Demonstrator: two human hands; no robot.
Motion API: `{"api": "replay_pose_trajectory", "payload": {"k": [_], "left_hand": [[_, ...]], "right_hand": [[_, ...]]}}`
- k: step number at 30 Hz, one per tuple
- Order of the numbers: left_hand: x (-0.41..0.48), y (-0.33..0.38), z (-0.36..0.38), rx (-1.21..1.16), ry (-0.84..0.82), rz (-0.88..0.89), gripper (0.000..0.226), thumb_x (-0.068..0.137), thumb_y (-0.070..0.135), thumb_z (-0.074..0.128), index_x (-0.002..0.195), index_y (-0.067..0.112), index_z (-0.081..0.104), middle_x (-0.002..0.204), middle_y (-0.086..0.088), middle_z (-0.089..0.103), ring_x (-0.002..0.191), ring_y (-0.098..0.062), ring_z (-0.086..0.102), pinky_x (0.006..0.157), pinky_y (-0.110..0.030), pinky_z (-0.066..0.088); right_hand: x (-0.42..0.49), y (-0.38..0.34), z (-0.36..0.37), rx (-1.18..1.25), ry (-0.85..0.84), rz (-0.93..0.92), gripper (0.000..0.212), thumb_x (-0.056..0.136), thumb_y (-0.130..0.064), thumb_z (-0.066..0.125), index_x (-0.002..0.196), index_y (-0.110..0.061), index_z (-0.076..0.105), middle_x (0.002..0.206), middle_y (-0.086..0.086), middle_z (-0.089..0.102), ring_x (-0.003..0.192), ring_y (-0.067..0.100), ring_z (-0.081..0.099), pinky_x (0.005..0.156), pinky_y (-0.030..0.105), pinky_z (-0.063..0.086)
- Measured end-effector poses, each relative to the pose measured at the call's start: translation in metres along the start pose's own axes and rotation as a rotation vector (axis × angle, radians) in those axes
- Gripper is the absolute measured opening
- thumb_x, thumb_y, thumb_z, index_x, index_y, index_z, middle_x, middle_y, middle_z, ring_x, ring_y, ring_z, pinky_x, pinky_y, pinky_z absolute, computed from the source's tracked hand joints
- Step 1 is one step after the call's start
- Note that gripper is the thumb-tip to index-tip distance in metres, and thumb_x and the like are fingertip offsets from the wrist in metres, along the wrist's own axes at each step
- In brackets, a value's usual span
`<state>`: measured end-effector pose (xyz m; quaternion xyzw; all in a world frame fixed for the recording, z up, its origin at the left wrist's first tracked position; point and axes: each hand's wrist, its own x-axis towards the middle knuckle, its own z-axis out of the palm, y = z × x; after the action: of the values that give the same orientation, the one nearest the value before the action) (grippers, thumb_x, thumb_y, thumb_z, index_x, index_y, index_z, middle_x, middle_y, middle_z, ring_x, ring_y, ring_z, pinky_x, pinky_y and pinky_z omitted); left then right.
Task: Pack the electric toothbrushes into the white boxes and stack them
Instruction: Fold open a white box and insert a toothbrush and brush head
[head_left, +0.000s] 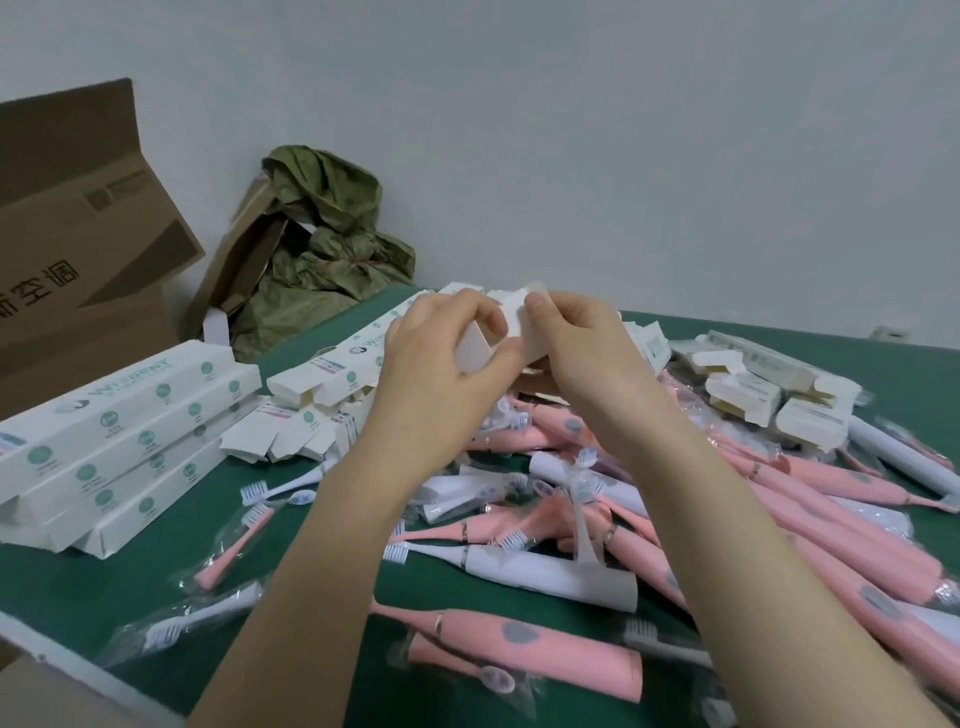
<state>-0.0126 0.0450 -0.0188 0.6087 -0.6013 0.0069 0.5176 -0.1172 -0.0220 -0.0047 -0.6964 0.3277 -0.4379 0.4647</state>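
Both hands are raised over the pile and hold one white box (511, 332) between them. My left hand (441, 358) grips its left part with curled fingers. My right hand (576, 338) pinches an end flap at the top with thumb and fingers. The box's body is mostly hidden behind the hands. Below lies a heap of pink toothbrushes (810, 525) and white toothbrushes (545, 571), with loose brush heads in clear wrap (239, 545). A stack of closed white boxes (124, 441) stands at the left.
The green table (322, 649) carries open white boxes at the middle (322, 384) and back right (769, 389). A large brown carton (78, 249) and a smaller carton with crumpled green paper (322, 249) stand at the back left by the wall.
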Motion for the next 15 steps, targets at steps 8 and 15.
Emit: {"api": "replay_pose_trajectory", "payload": {"k": [8, 15], "left_hand": [[-0.0007, 0.0026, 0.0004, 0.104, -0.066, 0.058, 0.036, 0.074, 0.034, 0.072, 0.1, 0.031, 0.047, 0.108, 0.008, 0.054, 0.103, -0.018, 0.048, 0.085, -0.034, 0.042], [0.0025, 0.0049, -0.0049, 0.061, 0.139, 0.213, 0.036, 0.074, 0.021, 0.076, 0.107, 0.02, 0.06, 0.108, 0.011, 0.056, 0.102, -0.01, 0.05, 0.086, -0.018, 0.038]], "right_hand": [[-0.0017, -0.0035, -0.003, -0.034, 0.013, 0.029, 0.043, 0.101, -0.026, 0.036, 0.104, 0.013, 0.053, 0.101, 0.042, 0.056, 0.069, 0.03, 0.051, 0.066, 0.047, 0.048], [0.002, -0.0051, -0.0094, 0.393, -0.062, 0.086, 0.041, 0.102, -0.041, 0.036, 0.093, -0.008, 0.059, 0.062, 0.004, 0.067, 0.055, 0.016, 0.065, 0.058, 0.028, 0.056]]}}
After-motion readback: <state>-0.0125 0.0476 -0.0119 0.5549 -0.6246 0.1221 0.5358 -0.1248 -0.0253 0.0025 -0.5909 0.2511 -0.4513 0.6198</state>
